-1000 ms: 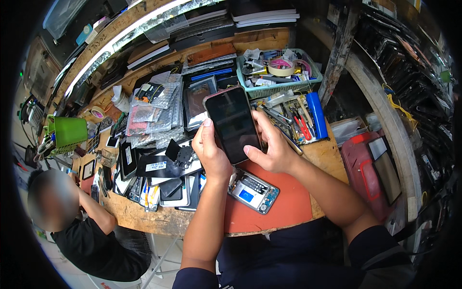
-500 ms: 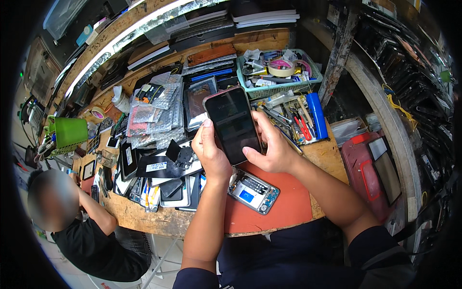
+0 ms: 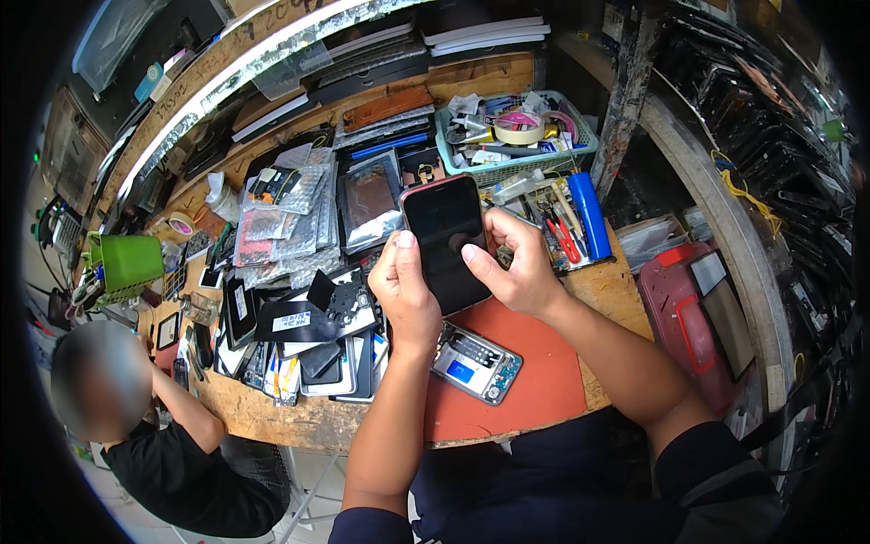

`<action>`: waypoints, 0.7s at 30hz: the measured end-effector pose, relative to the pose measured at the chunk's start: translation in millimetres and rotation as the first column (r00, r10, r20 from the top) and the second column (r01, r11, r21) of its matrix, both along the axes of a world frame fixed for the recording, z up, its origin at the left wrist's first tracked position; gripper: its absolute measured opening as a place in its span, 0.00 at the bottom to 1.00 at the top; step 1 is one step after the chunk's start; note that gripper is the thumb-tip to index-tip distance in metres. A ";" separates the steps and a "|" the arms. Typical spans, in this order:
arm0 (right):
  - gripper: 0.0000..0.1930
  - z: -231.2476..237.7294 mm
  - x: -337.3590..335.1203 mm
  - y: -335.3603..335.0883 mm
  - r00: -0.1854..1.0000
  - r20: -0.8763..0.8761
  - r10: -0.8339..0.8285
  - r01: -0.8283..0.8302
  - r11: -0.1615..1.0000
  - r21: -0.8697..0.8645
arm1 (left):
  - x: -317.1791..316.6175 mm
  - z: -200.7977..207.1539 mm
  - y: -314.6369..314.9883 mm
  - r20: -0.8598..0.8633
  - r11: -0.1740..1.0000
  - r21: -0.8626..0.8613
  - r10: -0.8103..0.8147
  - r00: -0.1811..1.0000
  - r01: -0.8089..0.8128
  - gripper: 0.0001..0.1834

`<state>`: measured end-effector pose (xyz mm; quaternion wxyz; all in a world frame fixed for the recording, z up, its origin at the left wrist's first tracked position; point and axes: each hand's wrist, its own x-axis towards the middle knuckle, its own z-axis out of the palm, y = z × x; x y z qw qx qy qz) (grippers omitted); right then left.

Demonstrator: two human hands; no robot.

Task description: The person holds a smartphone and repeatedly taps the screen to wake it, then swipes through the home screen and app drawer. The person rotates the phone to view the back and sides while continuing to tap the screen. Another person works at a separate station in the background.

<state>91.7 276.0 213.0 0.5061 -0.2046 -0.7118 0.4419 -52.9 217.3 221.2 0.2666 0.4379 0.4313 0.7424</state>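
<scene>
A smartphone (image 3: pixel 441 231) with a dark screen and a pinkish edge is held upright above the bench between both my hands. My left hand (image 3: pixel 405 295) is closed on its left side, thumb up along the edge. From the right, my right hand (image 3: pixel 524 270) grips the other side, its thumb over the glass. Below them, an opened phone (image 3: pixel 478 364) with its inner parts and a blue patch showing lies face up on a red-orange mat (image 3: pixel 544 372). The phone's back and most of my fingers behind it are hidden.
Left of my hands lie piled phone parts and screens (image 3: pixel 313 326) and bubble-wrapped packs (image 3: pixel 285 213). A basket of tapes and tubes (image 3: pixel 507 163) stands behind, by hand tools (image 3: pixel 564 238) and a blue cylinder (image 3: pixel 591 218). Another person (image 3: pixel 181 471) sits at the left.
My right thumb has moved up the screen from its lower part. The phone has shifted slightly right and stands straighter. The view has shifted slightly.
</scene>
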 end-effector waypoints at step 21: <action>0.35 -11.4 -7.6 -4.8 0.991 0.085 0.108 -0.113 0.992 0.059 | -3.2 8.5 1.4 0.153 0.999 0.021 0.027 0.988 -0.031 0.20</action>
